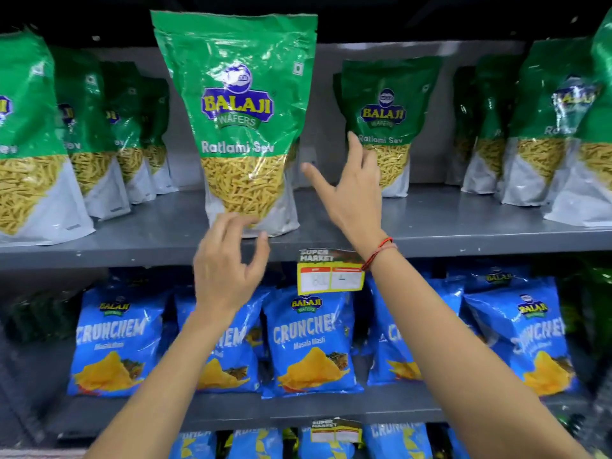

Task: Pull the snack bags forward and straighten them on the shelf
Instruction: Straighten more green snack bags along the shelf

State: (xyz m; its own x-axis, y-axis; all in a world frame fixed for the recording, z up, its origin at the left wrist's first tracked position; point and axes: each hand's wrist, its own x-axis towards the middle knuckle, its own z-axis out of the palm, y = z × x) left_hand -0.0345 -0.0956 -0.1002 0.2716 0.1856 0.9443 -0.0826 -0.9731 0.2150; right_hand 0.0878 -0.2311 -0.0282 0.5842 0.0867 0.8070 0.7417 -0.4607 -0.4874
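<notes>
Standing upright at shelf edge (430, 241), Balaji Ratlami Sev bag (236, 127), both hands' grip loose: left hand (228, 266), right hand (351, 193)

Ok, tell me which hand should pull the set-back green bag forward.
Right hand: open, fingertips already reaching the set-back bag. The left hand hovers by the front bag.

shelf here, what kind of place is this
Most likely a supermarket snack aisle. The grey shelf holds rows of identical green sev bags, more blue Crunchem bags sit below, and a price tag printed "Super Market" hangs on the shelf edge.
</notes>
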